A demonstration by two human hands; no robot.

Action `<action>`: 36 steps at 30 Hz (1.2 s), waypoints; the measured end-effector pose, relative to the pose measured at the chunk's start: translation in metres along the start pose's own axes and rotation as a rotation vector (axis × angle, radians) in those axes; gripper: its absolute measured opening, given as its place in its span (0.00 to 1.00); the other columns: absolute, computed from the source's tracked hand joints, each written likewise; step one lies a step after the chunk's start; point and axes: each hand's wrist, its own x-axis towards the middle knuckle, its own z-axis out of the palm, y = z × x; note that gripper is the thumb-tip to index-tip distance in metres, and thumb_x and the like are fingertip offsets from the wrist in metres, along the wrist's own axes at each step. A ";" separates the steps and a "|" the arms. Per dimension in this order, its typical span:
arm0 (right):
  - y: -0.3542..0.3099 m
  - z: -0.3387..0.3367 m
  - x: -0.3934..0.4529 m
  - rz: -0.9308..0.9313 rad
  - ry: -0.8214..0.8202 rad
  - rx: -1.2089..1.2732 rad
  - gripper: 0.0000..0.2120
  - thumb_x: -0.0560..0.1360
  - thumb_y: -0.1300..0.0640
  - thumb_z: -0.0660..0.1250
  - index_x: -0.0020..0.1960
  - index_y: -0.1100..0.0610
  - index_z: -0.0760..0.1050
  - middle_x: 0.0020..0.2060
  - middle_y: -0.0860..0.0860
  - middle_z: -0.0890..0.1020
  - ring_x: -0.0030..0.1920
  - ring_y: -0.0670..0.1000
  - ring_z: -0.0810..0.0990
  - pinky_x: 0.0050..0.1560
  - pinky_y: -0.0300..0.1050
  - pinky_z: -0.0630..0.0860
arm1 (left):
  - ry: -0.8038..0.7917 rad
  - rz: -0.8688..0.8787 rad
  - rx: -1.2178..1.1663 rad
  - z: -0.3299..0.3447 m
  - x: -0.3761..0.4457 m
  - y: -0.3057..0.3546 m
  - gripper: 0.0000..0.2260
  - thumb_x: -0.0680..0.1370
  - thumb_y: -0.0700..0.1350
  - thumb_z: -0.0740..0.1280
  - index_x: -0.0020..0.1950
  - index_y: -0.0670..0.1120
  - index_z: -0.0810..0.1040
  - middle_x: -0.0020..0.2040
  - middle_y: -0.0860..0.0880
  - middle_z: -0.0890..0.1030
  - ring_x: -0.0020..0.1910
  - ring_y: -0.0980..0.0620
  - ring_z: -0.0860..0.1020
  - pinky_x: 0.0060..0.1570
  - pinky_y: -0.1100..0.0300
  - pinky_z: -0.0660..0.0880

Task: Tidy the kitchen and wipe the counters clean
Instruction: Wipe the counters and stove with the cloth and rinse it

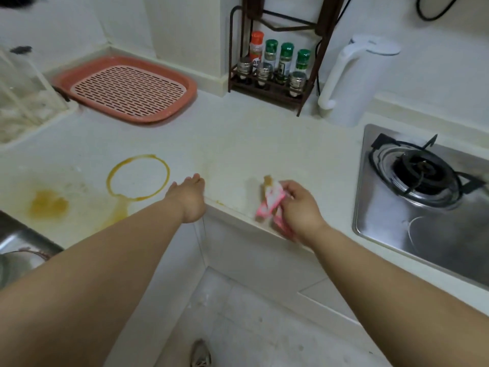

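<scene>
— What does the kitchen look like?
— A white L-shaped surface (264,144) wraps round an inner corner, under white walls, with a pale tiled floor (251,321) below.

— What are the big things on it?
— A steel gas hob (423,207) is set in at the right. Behind it stands a white kettle (354,83). A salmon-pink draining tray (127,88) lies at the back left, and a dark spice rack (270,72) with capped jars stands between tray and kettle.

— Is the surface dirty?
— Yes. A yellow ring stain (139,177) sits left of centre, and a yellow blotch (49,205) further left, near the sink edge (23,239).

— And the hands?
— The left hand (191,197) reaches out with straight fingers, holding nothing, its fingertips at the surface beside the ring. The right hand (299,205) curls round a pink and white packet (270,201), blurred, held over the front edge of the surface, just left of the hob.

— Anything smaller?
— A shoe (200,353) shows on the floor at the bottom.
</scene>
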 end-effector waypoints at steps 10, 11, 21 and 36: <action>-0.019 -0.071 0.016 0.030 0.462 -0.725 0.19 0.74 0.67 0.58 0.63 0.58 0.73 0.57 0.57 0.76 0.56 0.58 0.75 0.57 0.45 0.71 | -0.007 0.001 -0.004 0.000 0.001 0.000 0.29 0.77 0.40 0.57 0.76 0.39 0.50 0.78 0.45 0.49 0.75 0.45 0.55 0.73 0.47 0.52; -0.015 -0.066 0.015 -0.101 0.471 -0.758 0.20 0.74 0.65 0.59 0.65 0.58 0.72 0.63 0.58 0.74 0.62 0.58 0.72 0.64 0.47 0.68 | -0.001 0.004 -0.011 0.001 0.001 0.000 0.29 0.76 0.39 0.57 0.76 0.39 0.51 0.78 0.44 0.50 0.75 0.45 0.55 0.73 0.47 0.53; 0.037 0.028 0.041 -0.113 -0.055 -1.373 0.27 0.82 0.46 0.45 0.78 0.51 0.44 0.77 0.56 0.40 0.76 0.62 0.39 0.75 0.55 0.40 | 0.030 0.013 -0.013 0.007 0.002 -0.003 0.30 0.78 0.38 0.55 0.77 0.41 0.46 0.79 0.46 0.45 0.77 0.47 0.48 0.75 0.47 0.49; 0.037 -0.008 0.046 0.121 0.175 -1.324 0.32 0.82 0.47 0.46 0.78 0.60 0.38 0.76 0.62 0.39 0.75 0.67 0.40 0.74 0.58 0.40 | 0.005 0.022 0.039 0.000 0.002 -0.004 0.29 0.77 0.39 0.56 0.76 0.40 0.51 0.78 0.45 0.49 0.76 0.45 0.54 0.73 0.46 0.53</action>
